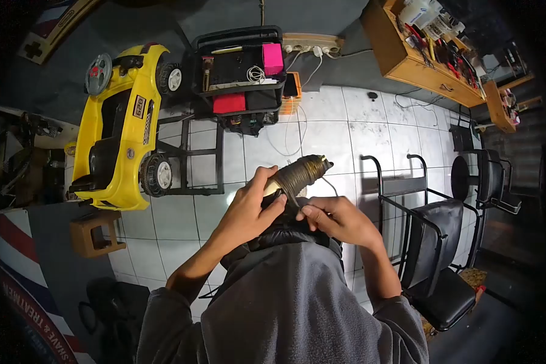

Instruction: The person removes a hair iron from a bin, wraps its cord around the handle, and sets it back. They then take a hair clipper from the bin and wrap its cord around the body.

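A thick rod-like bundle (304,173), wound with many turns of dark brown cord or strip, is held in front of my lap. My left hand (252,203) is closed around its near end, where a pale, smooth part shows beside the thumb. A loose length of the dark strip (293,199) runs down from the windings. My right hand (340,219) pinches that length between thumb and fingers. The bundle's far tip points up and to the right; what lies under the windings is hidden.
A yellow toy car (124,133) stands at the left above a brown stool (96,233). Ahead is a black trolley (236,73) carrying a pink box (273,59). Black chairs (434,242) stand at the right, with a tool-covered wooden cabinet (434,70) beyond them.
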The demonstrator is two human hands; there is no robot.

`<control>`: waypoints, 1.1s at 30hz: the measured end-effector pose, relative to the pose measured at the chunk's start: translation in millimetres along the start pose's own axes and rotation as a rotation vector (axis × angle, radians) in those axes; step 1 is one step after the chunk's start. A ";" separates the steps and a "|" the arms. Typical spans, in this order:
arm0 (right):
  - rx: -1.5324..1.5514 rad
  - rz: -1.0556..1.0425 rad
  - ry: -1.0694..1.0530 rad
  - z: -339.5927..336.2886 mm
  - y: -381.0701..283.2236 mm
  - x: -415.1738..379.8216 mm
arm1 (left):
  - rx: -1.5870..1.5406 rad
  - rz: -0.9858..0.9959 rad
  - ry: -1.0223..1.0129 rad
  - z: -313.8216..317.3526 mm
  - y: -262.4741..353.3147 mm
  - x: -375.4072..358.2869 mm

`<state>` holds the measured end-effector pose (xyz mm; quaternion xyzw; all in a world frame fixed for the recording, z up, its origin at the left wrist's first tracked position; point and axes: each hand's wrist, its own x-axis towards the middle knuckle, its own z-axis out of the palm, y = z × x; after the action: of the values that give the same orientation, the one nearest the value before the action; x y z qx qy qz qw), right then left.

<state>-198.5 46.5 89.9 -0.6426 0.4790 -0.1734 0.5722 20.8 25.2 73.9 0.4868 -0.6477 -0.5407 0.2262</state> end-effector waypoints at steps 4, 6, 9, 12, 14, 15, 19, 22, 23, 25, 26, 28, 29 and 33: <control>0.331 0.060 -0.013 14.6 11.1 4.0 | -0.072 0.106 0.045 -2.2 -9.3 4.0; 0.474 0.066 0.037 19.9 10.2 4.6 | -0.285 -0.012 -0.017 -5.4 -4.5 5.6; 0.514 0.047 0.112 24.7 7.5 4.7 | -0.468 -0.029 -0.013 -2.9 -6.4 6.2; 0.333 -0.084 0.186 24.2 4.4 5.1 | -0.723 -0.170 -0.089 -4.2 -6.8 8.4; 0.441 -0.086 0.163 23.5 2.1 4.6 | -0.876 -0.198 -0.162 -7.8 -7.1 10.4; 0.440 -0.088 0.159 23.0 2.4 3.6 | -1.028 -0.226 -0.239 -8.9 -7.0 10.9; 0.359 -0.158 0.218 17.8 4.9 -1.5 | -1.163 -0.429 -0.260 -0.5 -11.7 8.7; 0.259 -0.143 0.245 12.6 5.4 -8.9 | -1.314 -0.359 -0.306 -3.9 -9.4 14.9; 0.249 -0.098 0.245 11.8 6.2 -11.8 | -1.402 -0.298 -0.280 -5.6 -5.7 15.9; 0.216 -0.092 0.229 11.6 11.9 -15.1 | -1.476 -0.240 -0.339 -10.6 -9.8 16.5; 0.181 -0.087 0.214 10.8 14.2 -17.0 | -1.475 -0.250 -0.359 -10.4 -13.1 17.5; 0.161 -0.078 0.235 7.4 14.4 -18.4 | -1.284 -0.249 -0.344 -12.9 -11.7 18.8; 0.139 -0.070 0.252 5.5 14.7 -18.3 | -1.281 -0.250 -0.344 -13.1 -9.0 18.2; 0.120 -0.091 0.263 -0.1 21.2 -18.7 | -1.338 -0.382 -0.315 -6.6 -8.4 18.4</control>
<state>-216.4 64.0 76.9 -0.6002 0.5091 -0.3103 0.5332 21.7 6.4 63.9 0.2648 -0.1052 -0.9163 0.2814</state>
